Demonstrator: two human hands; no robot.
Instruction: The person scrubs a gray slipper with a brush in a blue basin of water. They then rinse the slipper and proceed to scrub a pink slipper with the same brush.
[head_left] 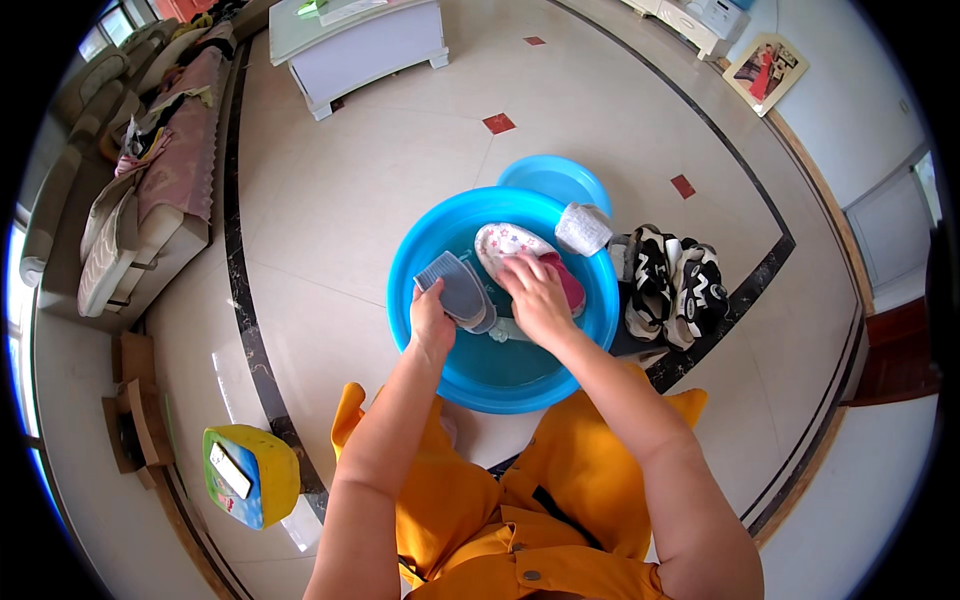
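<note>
Over a round blue basin [402, 250] with water in it, both my hands are at work. My left hand [431, 318] is closed round the edge of a flat grey-blue piece [458, 288] with a rounded end and a ribbed end; I cannot tell its exact kind. My right hand [537, 294] lies with fingers stretched over a slipper [510, 240], which has a white, star-patterned inside and a pinkish-red part. Part of the slipper is hidden under that hand. Below the hands, a pale item [508, 331] shows in the water.
A crumpled greyish-white cloth [583, 229] hangs on the basin's right rim. Behind stands a second blue basin [556, 174]. Black-and-white sneakers [672, 287] are to the right. A yellow stool [270, 475] with a phone [230, 470] is at lower left; a sofa [170, 200] is far left.
</note>
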